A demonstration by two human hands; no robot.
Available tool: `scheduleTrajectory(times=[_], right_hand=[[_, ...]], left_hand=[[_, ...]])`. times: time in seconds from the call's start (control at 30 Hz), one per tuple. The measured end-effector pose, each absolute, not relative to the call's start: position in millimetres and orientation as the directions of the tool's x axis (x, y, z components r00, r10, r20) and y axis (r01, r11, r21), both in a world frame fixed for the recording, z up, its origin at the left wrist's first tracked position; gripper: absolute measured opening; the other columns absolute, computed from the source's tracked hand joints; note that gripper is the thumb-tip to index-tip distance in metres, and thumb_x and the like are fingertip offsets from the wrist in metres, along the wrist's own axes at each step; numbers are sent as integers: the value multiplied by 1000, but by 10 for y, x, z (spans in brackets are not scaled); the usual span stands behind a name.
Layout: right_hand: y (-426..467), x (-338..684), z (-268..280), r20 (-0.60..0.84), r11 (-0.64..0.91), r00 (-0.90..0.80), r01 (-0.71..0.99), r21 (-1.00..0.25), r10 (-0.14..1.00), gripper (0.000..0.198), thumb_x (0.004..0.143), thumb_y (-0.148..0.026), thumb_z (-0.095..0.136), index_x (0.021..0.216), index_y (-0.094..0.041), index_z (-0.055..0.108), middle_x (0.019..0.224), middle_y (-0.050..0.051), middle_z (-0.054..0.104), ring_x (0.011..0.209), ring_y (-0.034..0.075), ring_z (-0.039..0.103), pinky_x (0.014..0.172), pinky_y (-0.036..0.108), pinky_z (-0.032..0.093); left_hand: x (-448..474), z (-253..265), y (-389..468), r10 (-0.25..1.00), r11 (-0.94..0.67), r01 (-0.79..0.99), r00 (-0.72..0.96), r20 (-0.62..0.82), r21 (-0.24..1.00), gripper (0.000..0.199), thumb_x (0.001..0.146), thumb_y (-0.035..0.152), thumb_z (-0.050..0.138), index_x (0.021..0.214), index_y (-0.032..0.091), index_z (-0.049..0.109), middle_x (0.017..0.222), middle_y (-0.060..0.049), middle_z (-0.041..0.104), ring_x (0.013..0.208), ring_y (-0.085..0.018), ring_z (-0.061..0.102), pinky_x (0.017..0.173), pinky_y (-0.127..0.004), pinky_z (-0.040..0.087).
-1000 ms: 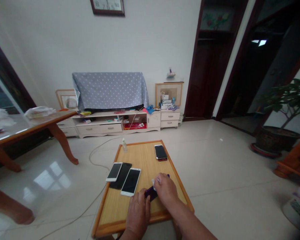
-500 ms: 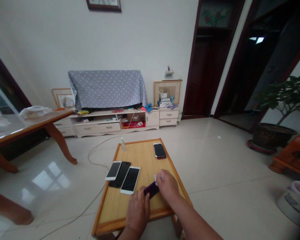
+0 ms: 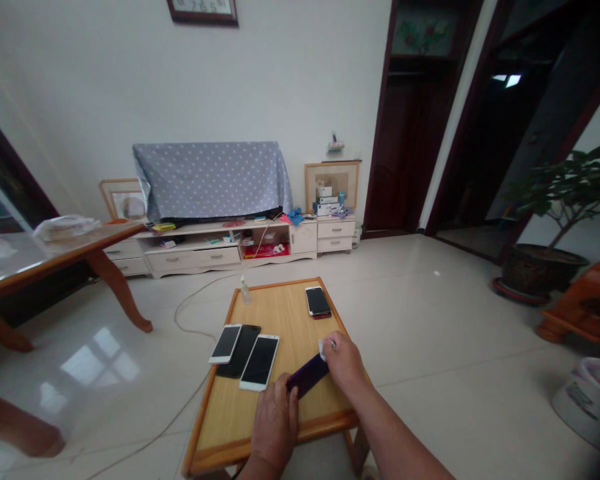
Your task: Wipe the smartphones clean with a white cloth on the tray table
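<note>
A dark purple phone [image 3: 307,375] lies at a slant low over the small wooden table [image 3: 293,303]. My left hand [image 3: 276,415] grips its near left end between thumb and fingers. At the phone's far right end, my right hand [image 3: 344,360] is closed on a white wipe [image 3: 323,349], which touches the phone's edge. Left of my hands are a white phone with a black screen [image 3: 260,362], a black phone [image 3: 239,353] and another white phone [image 3: 226,344] that partly overlaps the black one. Stacked phones [image 3: 318,301] rest near the far right edge.
A small clear spray bottle [image 3: 245,291] stands at the table's far left corner. A cable [image 3: 180,313] runs across the floor on the left. Beyond is a low white cabinet [image 3: 195,259]; a larger wooden table [image 3: 105,233] stands left, and a bucket [image 3: 587,400] right.
My right hand with the wipe has slid right along the purple phone to its far end, uncovering more of it. My left hand keeps its grip. The view has shifted slightly.
</note>
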State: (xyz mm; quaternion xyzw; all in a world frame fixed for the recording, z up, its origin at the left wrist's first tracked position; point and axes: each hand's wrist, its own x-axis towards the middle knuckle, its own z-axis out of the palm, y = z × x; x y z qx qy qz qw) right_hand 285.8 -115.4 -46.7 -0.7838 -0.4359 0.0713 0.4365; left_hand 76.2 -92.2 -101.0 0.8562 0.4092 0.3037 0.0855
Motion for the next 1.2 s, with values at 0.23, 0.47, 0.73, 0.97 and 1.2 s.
scheduleTrajectory(times=[0.23,0.47,0.73,0.97,1.2], right_hand=[[-1222,2283,-536,322,-2,370,660,-752,872,15,90,-26,51,84,-22,64,87,2,67,83,16,60,75,23,38],[-1083,3082,-690,208,-211,667,490,-845,716,24,88,-36,50,82,-21,67,78,2,70,73,17,62,65,24,40],[-1098,3224,-861,212,-248,684,509,-824,698,25,87,-33,48,87,-20,69,90,5,72,87,19,65,76,26,43],[-1086,3070,-812,212,-245,613,574,-782,761,16,84,-23,55,92,-21,68,94,5,70,90,19,63,79,24,43],[-1078,3089,-852,170,-315,618,595,-740,768,14,85,-22,57,90,-20,69,93,6,69,90,19,63,80,25,42]], left_hand=[[763,-982,-917,768,-640,632,506,392,438,32,101,36,37,126,20,51,112,-11,67,97,-23,65,85,-39,52],[764,-1015,-918,788,-614,662,479,388,430,36,101,38,36,128,19,50,116,-12,66,101,-25,64,90,-41,50],[783,-1004,-901,808,-588,673,467,359,449,38,102,39,34,130,18,50,117,-12,67,103,-25,64,92,-40,49],[796,-956,-889,844,-536,720,461,275,440,41,102,38,29,132,16,48,126,-14,65,110,-26,63,96,-40,46],[837,-787,-920,859,-511,779,483,172,364,41,102,38,29,128,18,53,120,-12,68,104,-24,65,89,-36,41]])
